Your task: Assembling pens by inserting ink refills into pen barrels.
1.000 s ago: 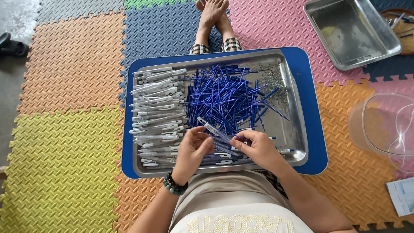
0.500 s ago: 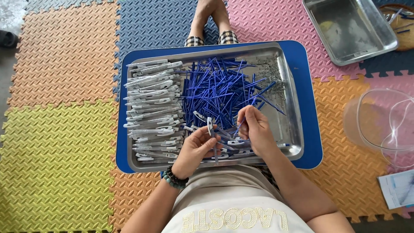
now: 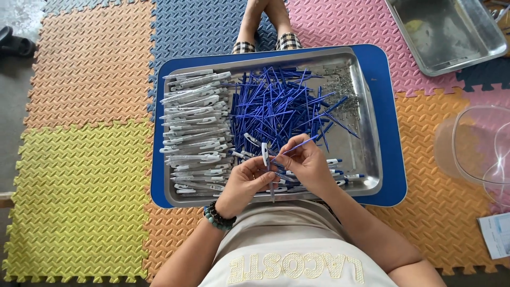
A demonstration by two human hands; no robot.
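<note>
A steel tray (image 3: 366, 106) rests on a blue board (image 3: 390, 133) over my lap. Its left side holds a stack of white pen barrels (image 3: 194, 133); a heap of thin blue refills (image 3: 276, 106) fills its middle. My left hand (image 3: 244, 183) grips one white pen barrel (image 3: 265, 157) upright above the tray's near edge. My right hand (image 3: 308, 162) pinches a blue refill (image 3: 303, 144) whose near end meets the barrel. A few finished pens (image 3: 340, 172) lie beside my right hand. A beaded bracelet (image 3: 218, 217) circles my left wrist.
Coloured foam mats (image 3: 79, 175) cover the floor. A second steel tray (image 3: 446, 32) lies at the top right. A clear plastic tub (image 3: 478, 149) stands to the right, with a paper (image 3: 496, 234) below it. My crossed feet (image 3: 265, 21) show beyond the tray. A dark shoe (image 3: 16, 42) sits far left.
My right hand has picked a blue refill from the heap and brought it to the barrel in my left hand. The left hand has turned the barrel more upright.
</note>
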